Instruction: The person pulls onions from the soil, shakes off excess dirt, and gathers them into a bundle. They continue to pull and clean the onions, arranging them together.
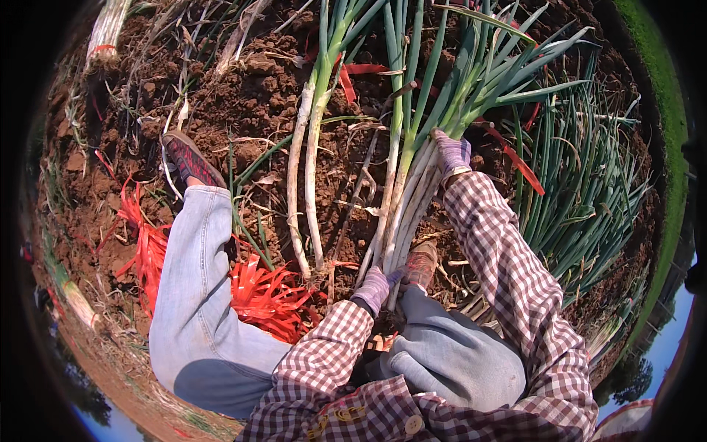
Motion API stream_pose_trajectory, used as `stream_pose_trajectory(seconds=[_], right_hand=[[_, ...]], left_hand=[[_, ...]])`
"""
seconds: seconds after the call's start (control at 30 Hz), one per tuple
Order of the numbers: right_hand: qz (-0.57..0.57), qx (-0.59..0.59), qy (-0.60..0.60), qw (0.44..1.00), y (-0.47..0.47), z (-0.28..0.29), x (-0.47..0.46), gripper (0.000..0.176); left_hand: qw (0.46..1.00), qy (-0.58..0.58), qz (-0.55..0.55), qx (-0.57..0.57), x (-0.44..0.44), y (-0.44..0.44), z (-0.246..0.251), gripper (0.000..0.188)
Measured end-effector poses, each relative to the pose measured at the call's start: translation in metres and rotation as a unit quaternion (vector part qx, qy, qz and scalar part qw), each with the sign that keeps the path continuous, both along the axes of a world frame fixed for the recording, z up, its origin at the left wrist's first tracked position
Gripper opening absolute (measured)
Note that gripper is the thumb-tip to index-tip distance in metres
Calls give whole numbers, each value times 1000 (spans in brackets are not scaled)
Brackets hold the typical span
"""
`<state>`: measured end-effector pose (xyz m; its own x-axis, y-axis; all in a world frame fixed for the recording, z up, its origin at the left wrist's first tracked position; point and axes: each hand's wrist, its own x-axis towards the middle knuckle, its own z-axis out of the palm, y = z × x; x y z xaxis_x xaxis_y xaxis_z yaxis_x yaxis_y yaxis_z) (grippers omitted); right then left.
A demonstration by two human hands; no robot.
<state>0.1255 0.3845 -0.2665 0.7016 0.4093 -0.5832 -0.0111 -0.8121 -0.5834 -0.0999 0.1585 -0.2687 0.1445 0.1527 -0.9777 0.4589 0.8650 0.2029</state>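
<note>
A bundle of long green onions point(411, 193) lies in front of me, its white stalks towards me and its green leaves fanning away to the upper right. My left hand point(376, 288), in a striped glove, grips the bundle near its root end, beside my shoe. Higher up, my right hand point(452, 152), gloved the same way, is closed around the stalks just below the leaves. Two more green onions point(314, 182) lie apart, left of the bundle, roots towards me. The fingers' undersides are hidden by the stalks.
Red plastic ribbon strips point(270, 301) lie by my left leg. A large pile of green onions point(585, 193) is at the right. Tied bundles point(109, 27) lie on the clumpy brown soil point(259, 72) at the upper left and far left.
</note>
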Motion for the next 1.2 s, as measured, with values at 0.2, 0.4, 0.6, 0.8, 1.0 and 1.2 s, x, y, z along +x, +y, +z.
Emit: stream_pose_trajectory(seconds=[0.2, 0.4, 0.6, 0.8, 1.0, 1.2], right_hand=[[-36, 186, 254, 948, 19, -1, -27, 51], [82, 124, 214, 966, 9, -1, 19, 41], [92, 124, 189, 970, 9, -16, 27, 45], [143, 127, 196, 962, 6, -39, 33, 48], [211, 120, 126, 962, 5, -40, 41, 59], [204, 138, 110, 963, -28, -18, 26, 33]], left_hand=[[958, 56, 199, 197, -38, 29, 29, 37], [991, -53, 103, 65, 1, 24, 28, 28], [991, 75, 93, 64, 7, 45, 17, 29], [985, 33, 164, 44, 10, 28, 2, 27], [995, 27, 94, -33, 30, 27, -10, 29], [968, 45, -238, 68, 6, 37, -15, 46]])
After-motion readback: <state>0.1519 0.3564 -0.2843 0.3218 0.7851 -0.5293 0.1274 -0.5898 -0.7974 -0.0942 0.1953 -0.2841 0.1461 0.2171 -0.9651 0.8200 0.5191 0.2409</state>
